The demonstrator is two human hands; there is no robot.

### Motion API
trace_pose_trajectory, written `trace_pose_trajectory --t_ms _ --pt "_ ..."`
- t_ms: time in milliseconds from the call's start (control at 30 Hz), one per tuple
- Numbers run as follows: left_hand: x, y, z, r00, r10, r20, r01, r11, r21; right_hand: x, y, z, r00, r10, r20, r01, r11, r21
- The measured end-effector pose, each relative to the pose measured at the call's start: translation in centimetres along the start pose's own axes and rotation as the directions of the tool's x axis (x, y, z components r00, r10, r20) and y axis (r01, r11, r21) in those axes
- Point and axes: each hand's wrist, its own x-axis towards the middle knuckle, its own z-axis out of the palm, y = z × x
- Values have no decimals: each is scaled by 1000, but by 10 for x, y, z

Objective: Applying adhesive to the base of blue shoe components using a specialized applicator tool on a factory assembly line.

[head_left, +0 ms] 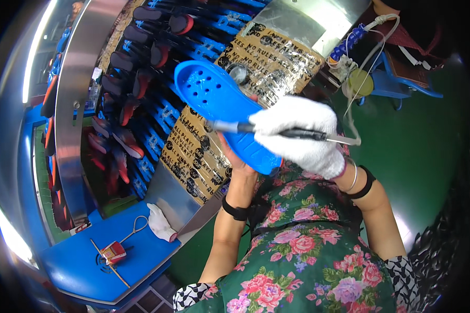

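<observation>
A bright blue shoe-shaped piece (219, 104), with a cluster of small round holes at its wide end, is held at a tilt before me. My left hand (238, 159), bare, grips it from beneath; the piece hides most of the fingers. In a white knitted glove, my right hand (300, 133) is closed around a pen-like tool (297, 134) with a dark handle and a pale tube at its rear. The tool's front end is blurred and crosses over the blue piece; whether they touch I cannot tell.
Cardboard covered in clear tape (190, 156) lies on a metal bench, with a clear round dish (238, 73) on it. Dark and red shoes (122, 112) fill a rack at left. A white glove (161, 223) and a red box (113, 252) rest on a blue surface (78, 263).
</observation>
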Motion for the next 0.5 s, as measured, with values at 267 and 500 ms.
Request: trace_pose_trajectory --t_ms 267,500 --pt "11 3 9 965 -48 259 159 890 -428 -19 -3 -4 953 -183 241 234 951 -202" --pt "17 10 23 911 -123 394 289 872 -396 -25 -3 -1 910 -280 306 376 867 -326"
